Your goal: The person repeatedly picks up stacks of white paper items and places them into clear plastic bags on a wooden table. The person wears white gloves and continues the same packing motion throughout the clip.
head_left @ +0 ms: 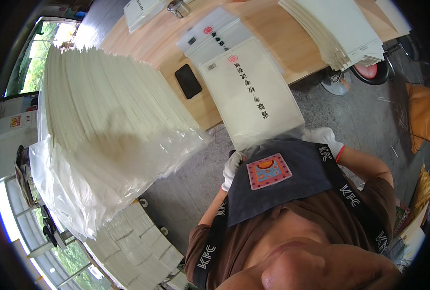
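A large cream paper envelope (pixel 253 92) inside a clear plastic sleeve hangs off the wooden table's (pixel 147 41) near edge toward my chest. My left hand (pixel 232 166), in a white glove, grips its lower left corner. My right hand (pixel 327 138), also gloved, holds the lower right corner. My dark apron with a coloured square patch (pixel 269 170) hides the sleeve's bottom edge. A second clear printed bag (pixel 214 36) lies on the table just beyond the envelope.
A tall slanted stack of cream sheets wrapped in clear plastic (pixel 108 121) fills the left. A black phone (pixel 188 81) lies on the table. Another fanned paper stack (pixel 338 29) sits at the upper right, a red stool (pixel 369 71) below it. More stacks (pixel 137 241) lie on the floor.
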`<state>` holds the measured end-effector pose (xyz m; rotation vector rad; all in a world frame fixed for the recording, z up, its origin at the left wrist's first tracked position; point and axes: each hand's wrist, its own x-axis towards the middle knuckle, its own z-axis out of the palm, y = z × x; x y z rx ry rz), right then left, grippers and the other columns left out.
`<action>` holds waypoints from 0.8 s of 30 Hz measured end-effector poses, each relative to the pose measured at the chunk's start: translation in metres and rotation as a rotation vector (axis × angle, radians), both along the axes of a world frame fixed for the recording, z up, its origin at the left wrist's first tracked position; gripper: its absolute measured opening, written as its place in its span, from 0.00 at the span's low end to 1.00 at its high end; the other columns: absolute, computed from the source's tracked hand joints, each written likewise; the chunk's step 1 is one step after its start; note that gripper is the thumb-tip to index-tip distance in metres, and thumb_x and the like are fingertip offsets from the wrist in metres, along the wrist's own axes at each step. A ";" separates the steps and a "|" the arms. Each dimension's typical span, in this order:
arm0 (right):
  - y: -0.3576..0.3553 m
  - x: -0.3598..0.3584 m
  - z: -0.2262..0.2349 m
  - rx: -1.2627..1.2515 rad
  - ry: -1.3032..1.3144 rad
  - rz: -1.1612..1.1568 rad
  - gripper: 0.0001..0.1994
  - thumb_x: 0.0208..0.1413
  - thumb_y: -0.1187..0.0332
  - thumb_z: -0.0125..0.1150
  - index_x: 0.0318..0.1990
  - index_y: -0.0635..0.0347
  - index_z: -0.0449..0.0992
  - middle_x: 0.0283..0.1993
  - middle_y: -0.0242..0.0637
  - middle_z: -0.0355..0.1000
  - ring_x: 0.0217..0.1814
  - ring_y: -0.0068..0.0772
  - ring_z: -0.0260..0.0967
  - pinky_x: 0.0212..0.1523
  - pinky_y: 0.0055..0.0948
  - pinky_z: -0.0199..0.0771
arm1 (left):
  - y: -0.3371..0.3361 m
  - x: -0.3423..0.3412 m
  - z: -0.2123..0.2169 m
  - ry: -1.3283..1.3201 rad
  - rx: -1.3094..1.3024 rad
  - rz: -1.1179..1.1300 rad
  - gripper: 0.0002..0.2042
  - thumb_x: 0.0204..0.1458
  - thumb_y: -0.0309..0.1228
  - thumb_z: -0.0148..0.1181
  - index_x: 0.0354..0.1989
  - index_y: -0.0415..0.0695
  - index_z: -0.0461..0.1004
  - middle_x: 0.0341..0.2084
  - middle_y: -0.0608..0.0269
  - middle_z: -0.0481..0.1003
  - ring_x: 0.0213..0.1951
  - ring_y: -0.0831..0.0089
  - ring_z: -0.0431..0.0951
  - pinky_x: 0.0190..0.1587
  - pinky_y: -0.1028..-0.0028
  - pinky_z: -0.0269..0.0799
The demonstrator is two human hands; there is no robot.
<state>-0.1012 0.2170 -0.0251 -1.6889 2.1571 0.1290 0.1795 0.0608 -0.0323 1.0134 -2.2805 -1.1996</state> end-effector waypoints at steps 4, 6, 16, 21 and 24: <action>-0.041 -0.028 0.000 -0.187 0.068 0.035 0.09 0.46 0.60 0.54 0.26 0.55 0.74 0.15 0.36 0.69 0.17 0.37 0.70 0.16 0.36 0.67 | -0.038 -0.041 -0.012 0.162 -0.219 0.156 0.07 0.39 0.22 0.60 0.22 0.44 0.67 0.19 0.61 0.69 0.20 0.69 0.70 0.25 0.71 0.66; -0.048 -0.040 0.012 -0.209 0.168 0.137 0.10 0.49 0.62 0.52 0.26 0.58 0.74 0.19 0.40 0.71 0.20 0.39 0.72 0.17 0.39 0.68 | -0.048 -0.046 -0.018 -0.047 -0.180 0.209 0.07 0.39 0.21 0.58 0.23 0.44 0.66 0.18 0.61 0.67 0.20 0.67 0.70 0.25 0.68 0.67; -0.052 -0.078 -0.064 -0.371 -0.438 -0.501 0.18 0.59 0.54 0.46 0.44 0.59 0.72 0.40 0.48 0.74 0.43 0.49 0.71 0.44 0.41 0.69 | -0.067 0.019 -0.131 -0.011 0.889 0.398 0.18 0.51 0.37 0.49 0.48 0.41 0.70 0.35 0.57 0.76 0.35 0.65 0.76 0.37 0.69 0.71; -0.094 -0.024 -0.091 -0.512 -1.515 -0.969 0.16 0.61 0.59 0.49 0.50 0.58 0.71 0.44 0.29 0.70 0.47 0.23 0.64 0.49 0.24 0.64 | -0.089 -0.082 0.077 -0.114 0.050 -0.077 0.15 0.57 0.40 0.50 0.31 0.38 0.70 0.25 0.51 0.71 0.28 0.57 0.74 0.34 0.65 0.67; -0.130 0.019 -0.061 -0.554 -1.782 -0.730 0.19 0.61 0.57 0.48 0.54 0.58 0.69 0.48 0.30 0.70 0.50 0.23 0.65 0.52 0.25 0.64 | -0.079 -0.096 0.173 -0.025 -0.360 -0.252 0.12 0.54 0.38 0.52 0.27 0.42 0.69 0.23 0.55 0.69 0.26 0.54 0.71 0.30 0.62 0.67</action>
